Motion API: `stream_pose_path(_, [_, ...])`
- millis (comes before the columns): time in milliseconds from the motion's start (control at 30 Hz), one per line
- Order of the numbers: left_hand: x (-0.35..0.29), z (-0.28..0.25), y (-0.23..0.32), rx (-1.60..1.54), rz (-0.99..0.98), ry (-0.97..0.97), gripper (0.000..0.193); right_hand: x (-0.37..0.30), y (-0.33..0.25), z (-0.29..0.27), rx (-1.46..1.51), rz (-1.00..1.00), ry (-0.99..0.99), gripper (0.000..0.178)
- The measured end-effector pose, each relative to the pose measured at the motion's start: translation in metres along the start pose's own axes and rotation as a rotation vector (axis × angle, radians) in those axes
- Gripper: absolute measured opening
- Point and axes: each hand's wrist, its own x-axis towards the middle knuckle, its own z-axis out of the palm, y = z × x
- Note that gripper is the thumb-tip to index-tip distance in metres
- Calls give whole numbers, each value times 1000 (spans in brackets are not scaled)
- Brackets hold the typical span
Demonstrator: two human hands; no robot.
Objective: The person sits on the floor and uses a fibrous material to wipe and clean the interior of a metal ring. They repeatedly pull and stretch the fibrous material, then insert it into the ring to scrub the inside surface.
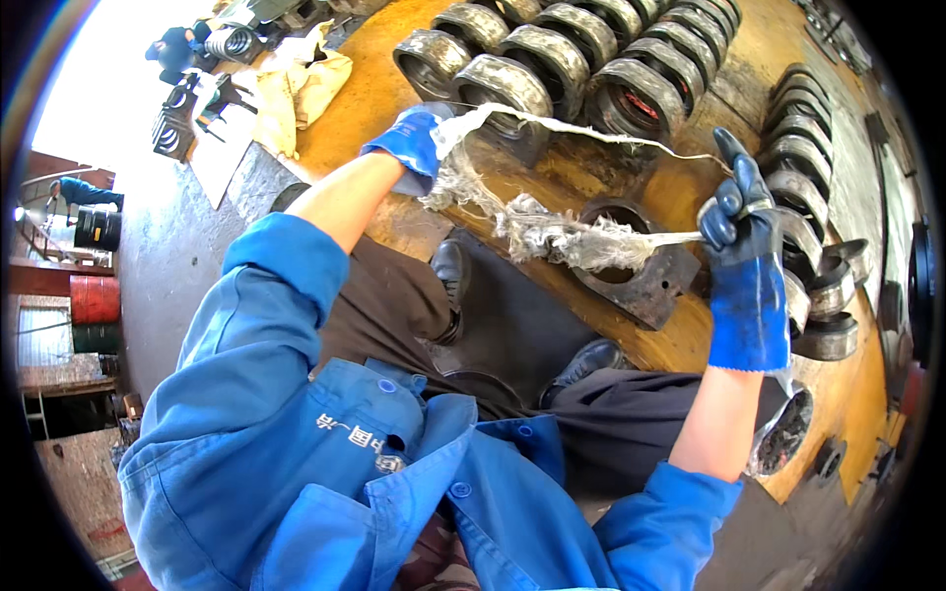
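A bundle of frayed, whitish-grey cotton yarn (562, 234) stretches between my two gloved hands. At its left end, my left hand (414, 143) in a blue rubber glove is closed on the yarn, its fingers partly hidden by the glove's back. Fingers curled round the other end, my right hand (734, 202) has its index finger raised. One thin strand runs above the thicker, fluffy part between the hands. Below the yarn lies a dark metal plate with a round opening (641, 286), partly covered by the hanging tuft.
Rows of heavy metal rings (503, 84) stand on the yellow-brown floor sheet (384, 74) ahead. More stacked rings (798, 158) line the right side. A yellow cloth (305, 89) lies at the far left. Beside my right knee is a round container (785, 433). Another person's sleeve (89, 192) shows left.
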Motion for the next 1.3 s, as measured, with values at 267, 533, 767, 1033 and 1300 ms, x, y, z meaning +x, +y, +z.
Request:
stream_pose_path(267, [0, 78, 81, -338, 385, -260, 74, 9, -8, 0, 56, -41, -39, 53])
stream_pose_path(533, [-30, 93, 162, -149, 582, -81, 82, 18, 9, 7, 41, 12, 14, 49])
stream_pose_path(767, [-39, 56, 156, 8, 532, 5, 24, 10, 6, 17, -331, -25, 103, 38])
stream_pose_path(1033, [2, 54, 135, 480, 439, 76, 19, 2, 48, 35, -1466, 573, -44, 39])
stream_pose_path(1300, [12, 40, 51, 210, 3, -12, 23, -4, 36, 34, -1105, 651, 31, 32])
